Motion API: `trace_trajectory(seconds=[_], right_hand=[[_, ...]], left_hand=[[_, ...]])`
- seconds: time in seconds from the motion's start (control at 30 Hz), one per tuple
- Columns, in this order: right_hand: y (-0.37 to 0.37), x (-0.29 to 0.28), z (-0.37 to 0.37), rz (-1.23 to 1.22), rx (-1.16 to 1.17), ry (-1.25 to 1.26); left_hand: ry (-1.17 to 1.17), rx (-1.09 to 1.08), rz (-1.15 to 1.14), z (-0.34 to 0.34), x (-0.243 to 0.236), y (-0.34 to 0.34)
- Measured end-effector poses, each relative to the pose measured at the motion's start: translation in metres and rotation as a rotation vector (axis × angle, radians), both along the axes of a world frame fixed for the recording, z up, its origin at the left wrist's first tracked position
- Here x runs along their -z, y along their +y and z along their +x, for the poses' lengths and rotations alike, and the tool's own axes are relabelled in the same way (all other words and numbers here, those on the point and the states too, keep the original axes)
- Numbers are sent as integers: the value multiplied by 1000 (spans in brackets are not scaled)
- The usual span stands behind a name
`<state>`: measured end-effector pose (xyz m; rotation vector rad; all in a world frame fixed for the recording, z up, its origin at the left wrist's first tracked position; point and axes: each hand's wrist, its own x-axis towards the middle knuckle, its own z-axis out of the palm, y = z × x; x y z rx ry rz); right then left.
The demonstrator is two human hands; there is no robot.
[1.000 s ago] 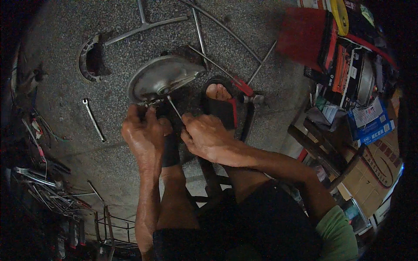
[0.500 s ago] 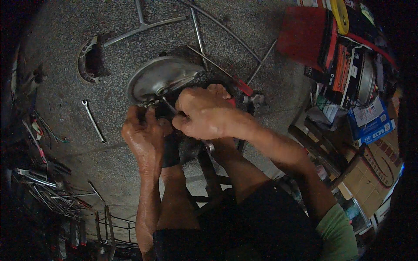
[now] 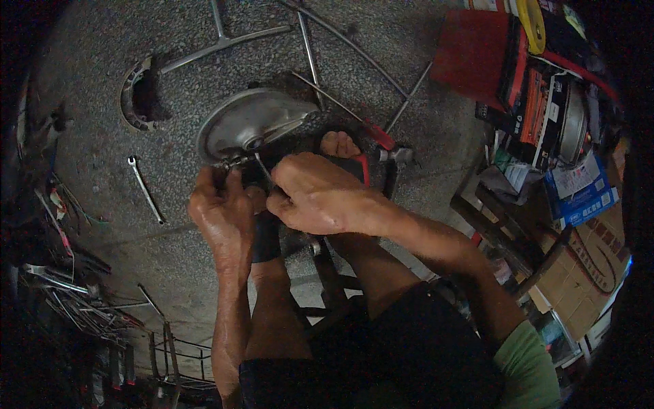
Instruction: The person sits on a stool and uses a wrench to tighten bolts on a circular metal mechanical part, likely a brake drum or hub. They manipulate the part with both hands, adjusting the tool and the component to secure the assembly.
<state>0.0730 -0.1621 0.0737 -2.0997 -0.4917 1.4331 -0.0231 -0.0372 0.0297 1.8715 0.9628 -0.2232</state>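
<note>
Speckled grey stone-chip floor (image 3: 395, 34) spreads beneath and beyond the grip, with a creased brown cardboard box (image 3: 589, 266) well to its right and a T-shaped silver metal bar (image 3: 235, 39) farther ahead. A dull silver, dome-shaped metal plate (image 3: 231, 123) sits just ahead of both hands. The right hand (image 3: 317, 194) clenches around a tool; the left hand (image 3: 225, 211) curls its fingers at the plate's near edge. Left of the grip lie a crescent-shaped metal piece (image 3: 129, 95) and a slender silver wrench (image 3: 145, 187). Smallest are the slim steel tool (image 3: 261, 163), angled toward the plate's round boss, and small metal fittings (image 3: 237, 162) at the left fingertips.

Good handling here likely means seating the tip squarely, bracing the plate firmly and keeping the left fingers clear of a slip. The right hand hides the tool's handle; shadow blurs the fittings, and whether the left fingers pinch or merely steady them cannot be told.
</note>
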Motion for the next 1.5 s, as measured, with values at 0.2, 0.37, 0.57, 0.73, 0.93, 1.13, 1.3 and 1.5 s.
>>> trace_trajectory(seconds=[0.2,0.37,0.57,0.73,0.93,1.13,1.3,1.5], right_hand=[[5,0,10,16,-45,5],[-3,11,-8,36,-109,-53],[-35,61,-75,243,-114,-580],[-25,83,-84,25,-38,-275],[-27,37,-61,-70,17,-196],[-24,12,-35,4,108,-237],[-17,12,-22,-12,26,-135],[-6,-4,-3,-59,-29,-141]], left_hand=[[-65,-3,-16,-9,8,5],[-42,-4,-21,-4,3,4],[6,43,32,1,-2,4],[-9,-8,-13,0,1,4],[18,0,-33,4,-9,6],[13,-23,-8,3,-3,4],[-52,18,91,-1,6,2],[-79,-28,26,-1,5,2]])
